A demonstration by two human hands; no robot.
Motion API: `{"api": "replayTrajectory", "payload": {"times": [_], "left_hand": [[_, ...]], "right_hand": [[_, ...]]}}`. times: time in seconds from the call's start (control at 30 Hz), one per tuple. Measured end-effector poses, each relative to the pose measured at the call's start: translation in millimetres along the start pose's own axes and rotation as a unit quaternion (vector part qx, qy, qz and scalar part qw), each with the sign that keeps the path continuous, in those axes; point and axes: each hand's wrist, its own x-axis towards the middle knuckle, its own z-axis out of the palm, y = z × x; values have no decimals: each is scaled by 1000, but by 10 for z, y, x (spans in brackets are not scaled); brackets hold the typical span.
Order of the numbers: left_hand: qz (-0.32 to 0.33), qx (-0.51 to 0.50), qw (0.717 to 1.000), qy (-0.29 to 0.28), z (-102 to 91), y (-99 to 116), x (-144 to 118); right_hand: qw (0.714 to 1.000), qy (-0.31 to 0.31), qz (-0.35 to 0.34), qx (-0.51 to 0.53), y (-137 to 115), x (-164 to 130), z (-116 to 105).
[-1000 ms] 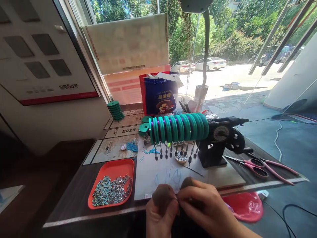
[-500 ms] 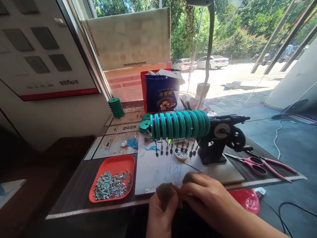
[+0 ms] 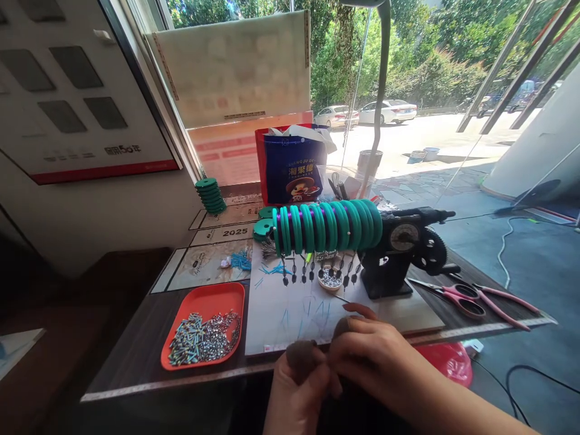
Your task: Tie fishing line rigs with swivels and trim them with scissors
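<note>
Brand lettering on the bag, a year on the mat, an anniversary-style mark on the wall board.
At the far edge of the table (image 3: 131,344), the blue-and-red bag (image 3: 290,158) reads 湘聚德, with "ANG JU DE" legible in smaller capitals above, their start unclear. The pale mat (image 3: 211,237), along the table's left edge toward its far end, carries "2025"; its script is illegible. Near its lower right corner, the wall board (image 3: 86,140) shows "50年" after characters too stylised to read.
</note>
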Motion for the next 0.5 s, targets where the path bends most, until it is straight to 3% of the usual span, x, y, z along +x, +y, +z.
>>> {"api": "replayTrajectory", "payload": {"times": [0.2,0.37,0.5], "left_hand": [[17,-9,1000,-2,-20,-31,1],[7,0,1000,-13,-26,-57,29],[11,57,998,11,-12,96,-57]], "right_hand": [[995,-46,53,76,-77,61,-81],[998,-41,14,55,-57,50,-51],[998,-39,-3,40,-42,26,-56]]}}
